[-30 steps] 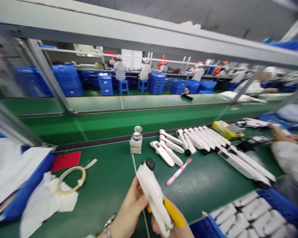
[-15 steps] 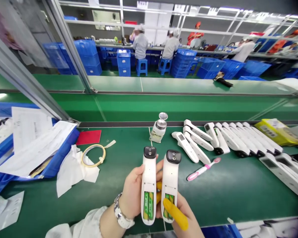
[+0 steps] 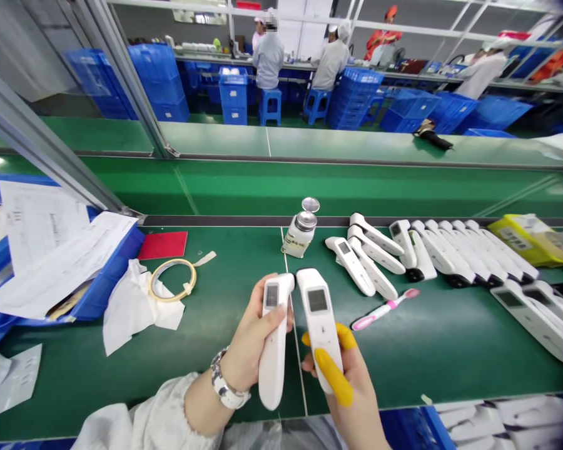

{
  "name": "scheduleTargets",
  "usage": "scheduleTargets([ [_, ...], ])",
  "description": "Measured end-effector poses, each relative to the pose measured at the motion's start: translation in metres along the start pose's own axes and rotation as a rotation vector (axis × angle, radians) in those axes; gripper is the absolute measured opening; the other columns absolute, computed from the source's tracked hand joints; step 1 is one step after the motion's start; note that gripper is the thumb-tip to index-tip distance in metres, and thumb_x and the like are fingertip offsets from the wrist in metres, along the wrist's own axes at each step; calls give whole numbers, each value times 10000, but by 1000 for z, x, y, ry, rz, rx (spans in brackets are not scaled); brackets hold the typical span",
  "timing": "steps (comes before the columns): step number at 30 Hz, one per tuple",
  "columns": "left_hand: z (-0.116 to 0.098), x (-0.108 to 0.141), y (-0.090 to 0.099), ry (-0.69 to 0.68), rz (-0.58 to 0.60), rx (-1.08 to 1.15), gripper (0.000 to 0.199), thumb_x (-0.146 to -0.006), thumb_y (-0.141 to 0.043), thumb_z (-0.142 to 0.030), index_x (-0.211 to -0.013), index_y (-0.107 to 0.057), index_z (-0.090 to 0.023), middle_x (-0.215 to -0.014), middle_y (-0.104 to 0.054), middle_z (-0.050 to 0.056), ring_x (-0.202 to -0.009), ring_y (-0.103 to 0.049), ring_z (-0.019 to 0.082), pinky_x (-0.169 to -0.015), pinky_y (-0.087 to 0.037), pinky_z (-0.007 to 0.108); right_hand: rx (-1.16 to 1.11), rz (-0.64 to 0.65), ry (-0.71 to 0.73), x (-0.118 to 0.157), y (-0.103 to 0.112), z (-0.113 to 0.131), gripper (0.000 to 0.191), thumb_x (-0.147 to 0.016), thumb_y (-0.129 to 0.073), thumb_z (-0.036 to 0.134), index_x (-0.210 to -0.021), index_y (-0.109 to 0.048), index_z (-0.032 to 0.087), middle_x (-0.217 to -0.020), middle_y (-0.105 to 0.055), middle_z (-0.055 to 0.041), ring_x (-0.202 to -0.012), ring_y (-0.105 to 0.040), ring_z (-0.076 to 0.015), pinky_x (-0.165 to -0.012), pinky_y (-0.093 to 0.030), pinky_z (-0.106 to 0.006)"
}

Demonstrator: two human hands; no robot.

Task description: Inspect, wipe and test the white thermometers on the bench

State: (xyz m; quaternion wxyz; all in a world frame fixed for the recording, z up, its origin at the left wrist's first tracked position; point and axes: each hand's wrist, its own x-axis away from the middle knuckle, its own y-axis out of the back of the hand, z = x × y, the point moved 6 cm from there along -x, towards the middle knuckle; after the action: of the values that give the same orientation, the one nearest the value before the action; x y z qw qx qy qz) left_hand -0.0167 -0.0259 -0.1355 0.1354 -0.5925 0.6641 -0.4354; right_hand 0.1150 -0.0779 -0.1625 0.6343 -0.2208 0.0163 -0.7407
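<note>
My left hand [image 3: 252, 340] is closed round a white handheld infrared thermometer [image 3: 273, 362], its small grey screen turned up and my thumb lying just below it. In my right hand [image 3: 349, 375], with yellow finger cots on the thumb and fingers, is a second white infrared thermometer [image 3: 318, 325], its dark screen facing me. Both are held side by side above the green table, their heads close together. Their battery sides are hidden. Beyond them stands a white dispenser bottle [image 3: 300, 234] with its metal lid up. A pink and white toothbrush [image 3: 380, 312] lies to the right.
More white thermometers [image 3: 464, 253] lie in rows at the right, near a yellow box [image 3: 530, 240]. On the left are a tape roll [image 3: 151, 281], a red card [image 3: 163, 245], white cloth [image 3: 124, 309] and a blue bin [image 3: 107, 275] with papers. A metal post [image 3: 136, 87] rises at left.
Both thermometers have been turned over: the open battery compartments with green batteries faced me before, and now the screen sides do. The camera view has tilted slightly downward.
</note>
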Motion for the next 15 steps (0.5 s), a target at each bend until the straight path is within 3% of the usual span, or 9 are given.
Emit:
scheduleTargets([
  [3, 3, 0, 1, 6, -61, 48, 596, -816, -580, -358, -1336, -288, -386, -1109, -599, 8, -845, -603, 138, -774, -478, 296, 119, 60, 60, 5, -9, 1, 415, -826, -621, 373, -1195, -442, 310, -1050, -630, -24, -786, -630, -165, -661, -527, -262],
  [7, 6, -1, 2, -13, -94, 104, 491, -862, -477, -421, -1329, -325, -415, -1366, -445, -26, -1133, -517, 219, -924, -438, 387, 216, 119, 155, 10, -21, 7, 403, -904, -509, 316, -1286, -380, 315, -1305, -514, -29, -1156, -510, -204, -920, -469, -312],
  [11, 6, 0, 3, -17, -132, 103, 507, -858, -480, -428, -1337, -315, -428, -1369, -449, -20, -1142, -516, 248, -939, -422, 430, 260, 155, 203, 11, -24, 11, 419, -906, -507, 268, -1305, -383, 303, -1346, -492, -20, -1221, -463, -205, -971, -441, -321],
  [15, 8, 1, -1, 47, -113, 143, 492, -857, -460, -457, -1308, -425, -262, -1253, -557, 63, -1110, -540, 271, -951, -409, 423, 219, 170, 178, 12, -21, 7, 432, -898, -519, 265, -1307, -387, 312, -1342, -499, -18, -1223, -466, -217, -979, -443, -352],
])
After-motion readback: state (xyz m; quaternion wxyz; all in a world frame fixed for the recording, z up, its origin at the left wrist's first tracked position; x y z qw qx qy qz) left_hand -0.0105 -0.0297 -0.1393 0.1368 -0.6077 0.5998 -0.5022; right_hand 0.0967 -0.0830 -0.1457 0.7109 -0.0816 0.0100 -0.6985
